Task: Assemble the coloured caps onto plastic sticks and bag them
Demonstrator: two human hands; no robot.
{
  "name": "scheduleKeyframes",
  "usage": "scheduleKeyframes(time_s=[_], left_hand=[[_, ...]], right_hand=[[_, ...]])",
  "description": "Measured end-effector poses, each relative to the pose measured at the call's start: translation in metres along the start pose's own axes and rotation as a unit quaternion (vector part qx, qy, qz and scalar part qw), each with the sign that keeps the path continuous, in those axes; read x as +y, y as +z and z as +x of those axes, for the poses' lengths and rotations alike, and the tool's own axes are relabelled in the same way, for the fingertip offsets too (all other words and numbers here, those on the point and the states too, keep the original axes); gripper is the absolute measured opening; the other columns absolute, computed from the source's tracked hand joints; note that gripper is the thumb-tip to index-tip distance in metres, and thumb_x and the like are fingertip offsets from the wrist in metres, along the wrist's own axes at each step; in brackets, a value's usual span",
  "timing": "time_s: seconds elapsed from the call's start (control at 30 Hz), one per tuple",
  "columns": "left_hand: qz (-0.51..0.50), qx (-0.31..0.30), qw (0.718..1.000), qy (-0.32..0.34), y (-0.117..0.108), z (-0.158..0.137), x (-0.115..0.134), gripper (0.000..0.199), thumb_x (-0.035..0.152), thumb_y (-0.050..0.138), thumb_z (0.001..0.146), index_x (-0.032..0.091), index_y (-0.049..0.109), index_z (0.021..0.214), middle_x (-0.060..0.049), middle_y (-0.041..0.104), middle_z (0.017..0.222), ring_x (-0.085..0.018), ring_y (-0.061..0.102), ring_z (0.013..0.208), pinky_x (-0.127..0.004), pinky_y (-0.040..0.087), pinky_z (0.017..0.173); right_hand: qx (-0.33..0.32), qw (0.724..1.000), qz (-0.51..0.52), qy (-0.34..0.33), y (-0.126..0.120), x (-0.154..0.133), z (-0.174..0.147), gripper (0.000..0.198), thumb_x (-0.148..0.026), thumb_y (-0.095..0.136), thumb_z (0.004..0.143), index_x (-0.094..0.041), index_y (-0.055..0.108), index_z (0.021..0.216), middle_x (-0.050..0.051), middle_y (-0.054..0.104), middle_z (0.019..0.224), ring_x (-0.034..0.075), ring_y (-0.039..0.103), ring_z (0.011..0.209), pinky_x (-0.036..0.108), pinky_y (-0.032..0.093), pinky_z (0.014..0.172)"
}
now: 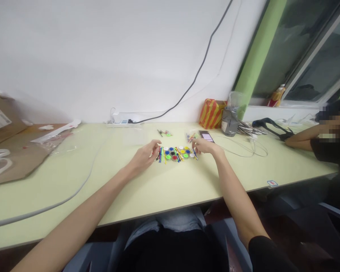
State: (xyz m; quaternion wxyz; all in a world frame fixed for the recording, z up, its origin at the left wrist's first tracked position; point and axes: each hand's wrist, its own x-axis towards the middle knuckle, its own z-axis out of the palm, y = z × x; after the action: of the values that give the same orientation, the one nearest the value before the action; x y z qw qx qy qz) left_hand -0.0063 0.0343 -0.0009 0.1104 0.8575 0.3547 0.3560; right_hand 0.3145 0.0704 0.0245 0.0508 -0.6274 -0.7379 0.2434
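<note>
A row of small round discs in blue, white, yellow, green, red and black lies on the table in front of me. Thin coloured plastic sticks stand among the discs and at both ends of the row. My left hand curls its fingers around the left end, closed at the sticks there. At the right end, my right hand bends its fingers down onto the sticks, closed at a blue and white one. The exact finger contact is too small to make out.
Behind the row lie a few small loose pieces, a clear bag of coloured sticks and a phone. A striped bag, grey pouch and power strip stand near the wall. A person's arm rests far right.
</note>
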Motion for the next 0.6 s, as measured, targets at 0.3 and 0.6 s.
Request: scheduleKeyframes(time_s=[0.3,0.6], left_hand=[[-0.008,-0.002,1.0,0.004,0.0,-0.001,-0.002,0.025,0.029,0.039,0.1,0.024,0.046,0.123,0.002,0.057,0.085,-0.011,0.056,0.072,-0.025,0.045,0.071],[0.003,0.0,1.0,0.0,-0.001,-0.001,-0.004,0.025,0.03,0.038,0.1,0.024,0.047,0.123,0.001,0.059,0.086,-0.013,0.056,0.072,-0.026,0.045,0.072]], right_hand=[[-0.002,1.0,0.018,-0.017,0.003,0.001,0.002,0.03,-0.001,0.046,0.078,-0.016,0.058,0.1,0.006,0.071,0.082,0.016,0.066,0.069,0.021,0.041,0.054],[0.178,0.983,-0.03,-0.044,0.01,-0.003,0.018,0.031,-0.009,0.042,0.091,-0.017,0.061,0.114,0.01,0.07,0.104,0.019,0.063,0.095,0.025,0.043,0.076]])
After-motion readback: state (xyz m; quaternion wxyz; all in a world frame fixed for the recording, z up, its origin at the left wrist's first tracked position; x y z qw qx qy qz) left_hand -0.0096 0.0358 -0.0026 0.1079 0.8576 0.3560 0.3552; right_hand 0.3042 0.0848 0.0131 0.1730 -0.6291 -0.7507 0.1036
